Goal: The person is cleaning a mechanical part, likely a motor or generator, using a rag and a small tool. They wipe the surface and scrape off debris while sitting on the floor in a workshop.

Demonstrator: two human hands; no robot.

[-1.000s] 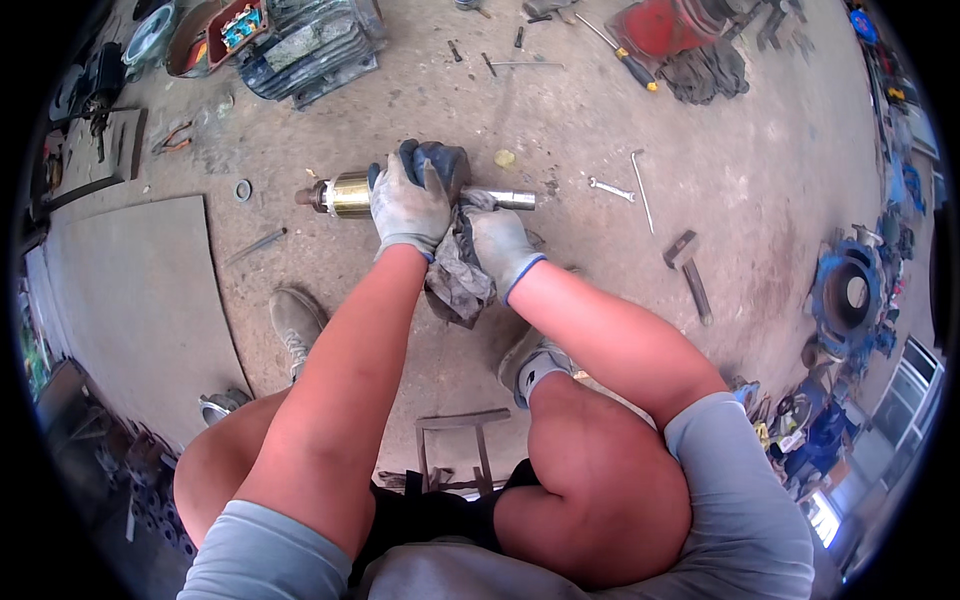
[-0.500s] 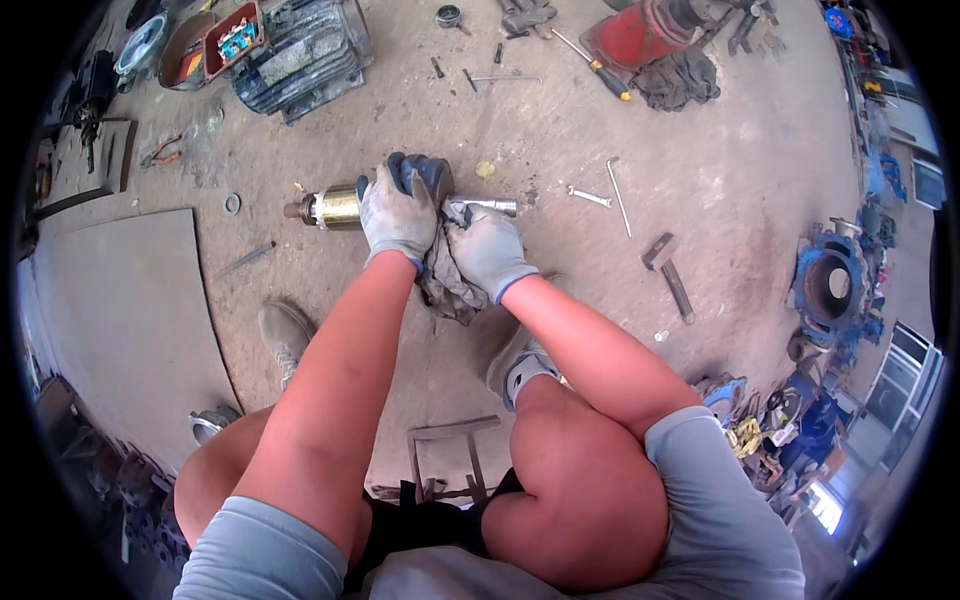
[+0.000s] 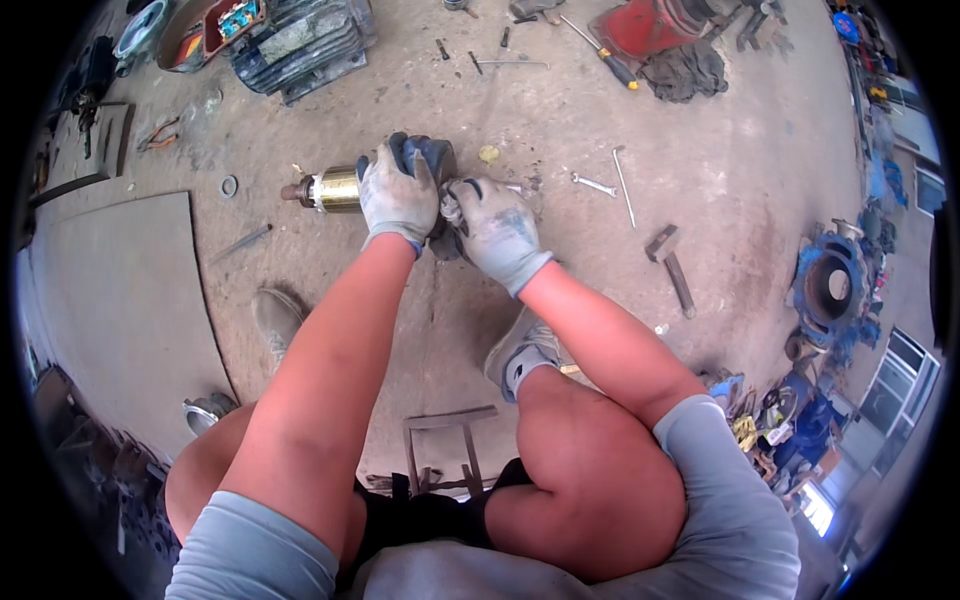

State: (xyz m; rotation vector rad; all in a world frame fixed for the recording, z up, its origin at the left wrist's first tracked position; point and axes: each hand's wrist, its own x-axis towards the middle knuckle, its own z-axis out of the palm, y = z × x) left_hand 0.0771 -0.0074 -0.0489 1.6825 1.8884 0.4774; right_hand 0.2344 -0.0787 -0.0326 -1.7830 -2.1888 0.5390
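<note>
A motor rotor (image 3: 341, 190) with a brass-coloured body, a brownish shaft end on the left and a dark round section on the right lies across the floor ahead of me. My left hand (image 3: 398, 198), in a grey-white work glove, is wrapped over its middle from above. My right hand (image 3: 500, 225), gloved too, is closed on a bunched grey rag (image 3: 441, 242) against the rotor's right side. Most of the rag is hidden by my fingers. Only the tip of the silvery right shaft (image 3: 514, 187) shows beyond the right hand.
To the right lie a wrench (image 3: 595, 185), a thin rod (image 3: 624, 188) and a hammer (image 3: 672, 270). Farther off are a finned motor housing (image 3: 305, 50), a screwdriver (image 3: 614, 63) and a dark cloth (image 3: 685, 73). A flat sheet (image 3: 120, 290) covers the left floor; a blue flanged casting (image 3: 828, 285) stands far right.
The rag, which hung down loosely between my hands, is now gathered up under my right hand. That hand has turned and covers more of the right shaft. My left hand stays on the rotor.
</note>
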